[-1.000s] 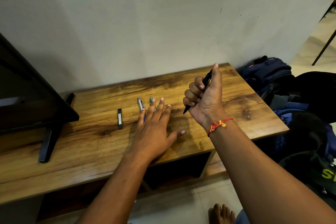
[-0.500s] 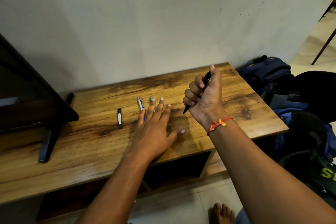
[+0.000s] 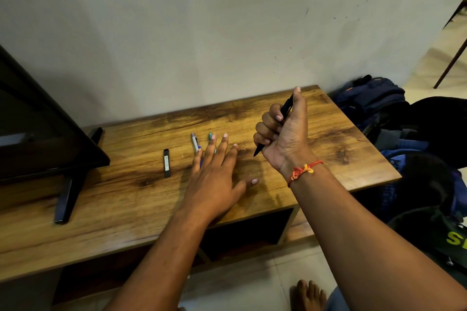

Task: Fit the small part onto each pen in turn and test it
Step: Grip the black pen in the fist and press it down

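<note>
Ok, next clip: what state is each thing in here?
black pen: tilted, tip down, raised.
right hand: curled round black pen, thumb at its top.
left hand: open, fingers spread over two pens.
white-blue pen: lying on table, partly covered.
green pen: lying, mostly covered.
black bar: lying flat, untouched.
TV: screen dark.

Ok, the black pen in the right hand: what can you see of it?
The black pen is slim and looks like plastic. The right hand grips it in a fist, fingers curled round the barrel, thumb lying along its upper end. Only its ends show: the top by the thumb and the pointed tip below the little finger. It is tilted, tip down and leftward, and seems held clear of the wooden table.
</note>
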